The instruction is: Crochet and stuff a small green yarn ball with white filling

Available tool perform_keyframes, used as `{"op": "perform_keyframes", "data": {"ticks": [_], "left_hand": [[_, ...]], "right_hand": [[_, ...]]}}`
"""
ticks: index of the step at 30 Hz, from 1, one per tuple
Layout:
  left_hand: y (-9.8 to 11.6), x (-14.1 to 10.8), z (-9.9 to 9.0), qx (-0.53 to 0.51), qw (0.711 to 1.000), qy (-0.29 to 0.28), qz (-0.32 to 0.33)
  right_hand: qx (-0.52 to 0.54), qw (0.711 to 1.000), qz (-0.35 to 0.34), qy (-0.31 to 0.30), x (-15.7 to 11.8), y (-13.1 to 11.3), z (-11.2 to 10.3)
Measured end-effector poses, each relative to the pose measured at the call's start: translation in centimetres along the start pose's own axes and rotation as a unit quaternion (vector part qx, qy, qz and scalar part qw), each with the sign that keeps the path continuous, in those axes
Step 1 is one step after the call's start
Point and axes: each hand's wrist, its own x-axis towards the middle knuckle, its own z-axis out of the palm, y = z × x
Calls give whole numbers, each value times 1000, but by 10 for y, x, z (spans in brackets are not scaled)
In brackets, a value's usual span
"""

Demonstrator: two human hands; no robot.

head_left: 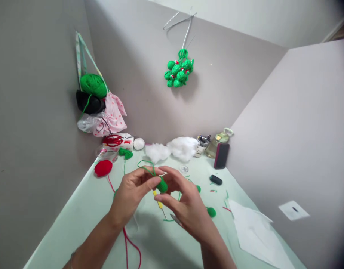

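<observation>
My left hand is closed, pinching a small green crocheted piece between thumb and fingers. A loop of green yarn rises from the piece over the left fingers. My right hand curls around the other side, its thumb just under the piece and its fingers above; some fingertips are hidden. Below the hands lies a crochet hook with a yellow handle, partly covered. A grey pointed blade sticks out from beneath my right hand. Small green balls lie to the right.
White stuffing, red scissors and a jar line the back. A red yarn ball sits left; a phone leans right. White sheets lie front right. Green crocheted balls hang on the wall.
</observation>
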Motion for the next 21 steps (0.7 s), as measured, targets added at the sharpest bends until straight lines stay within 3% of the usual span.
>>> {"op": "perform_keyframes", "data": {"ticks": [3,6,11,17,19,21], "left_hand": [[-4,1,3,-25,999,18,9],[-9,3,1,-36,998,33,26],[-12,5,-7,-76,995,40,-41],[-4,11,-44,-89,992,84,-42],[-1,10,-59,-81,994,70,-10],[3,6,-66,-82,997,-7,7]], "right_hand": [[0,998,-28,49,5,7,8],[-17,997,-44,57,10,10,7],[-63,995,-61,57,16,20,1],[-156,974,-48,158,27,48,-16],[-151,970,-27,188,29,53,-21],[-114,970,5,216,31,54,-24]]}}
